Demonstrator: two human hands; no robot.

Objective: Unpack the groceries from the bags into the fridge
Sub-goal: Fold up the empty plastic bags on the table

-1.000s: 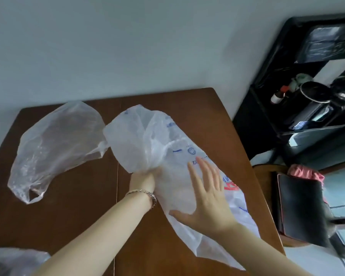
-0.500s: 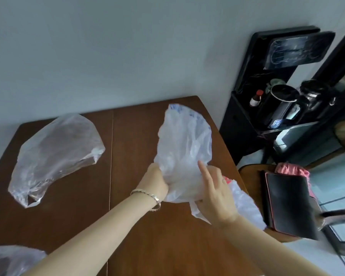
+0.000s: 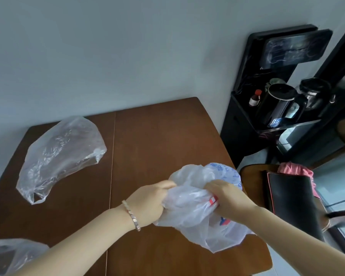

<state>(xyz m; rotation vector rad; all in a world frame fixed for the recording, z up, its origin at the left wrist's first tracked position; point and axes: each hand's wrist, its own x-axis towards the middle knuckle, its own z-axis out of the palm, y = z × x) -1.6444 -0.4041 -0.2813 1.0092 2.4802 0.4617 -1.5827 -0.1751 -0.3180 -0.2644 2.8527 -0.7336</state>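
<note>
Now: both hands bunched on the white bag

My left hand [image 3: 147,204] and my right hand [image 3: 227,198] both grip the white printed bag [image 3: 189,214]. The fingers are curled into the crumpled plastic, one hand at each side of the bunch. I hold the bag just over the right part of the brown counter [image 3: 157,136], near its front right corner. Its loose lower end hangs down toward the wood, and I cannot tell whether it touches. Blue print shows at the top of the bunch, and there are red and blue marks beside my right hand. I cannot tell whether anything is inside. A beaded bracelet [image 3: 132,215] sits on my left wrist.

Well apart to the left, a clear bag [image 3: 62,156] lies slack on the counter with its handle end toward me. A second clear bag [image 3: 8,253] shows at the lower left edge, cut off by the frame.

Past the counter's right edge, a black stand [image 3: 245,126] rises against the wall. A dark kettle [image 3: 275,104] and a small red-capped bottle [image 3: 255,98] sit on its shelf. Nearer to me, a wooden chair [image 3: 251,176] carries a black pad [image 3: 291,202] with red edging, and a pink cloth [image 3: 293,169] lies just behind it.
</note>
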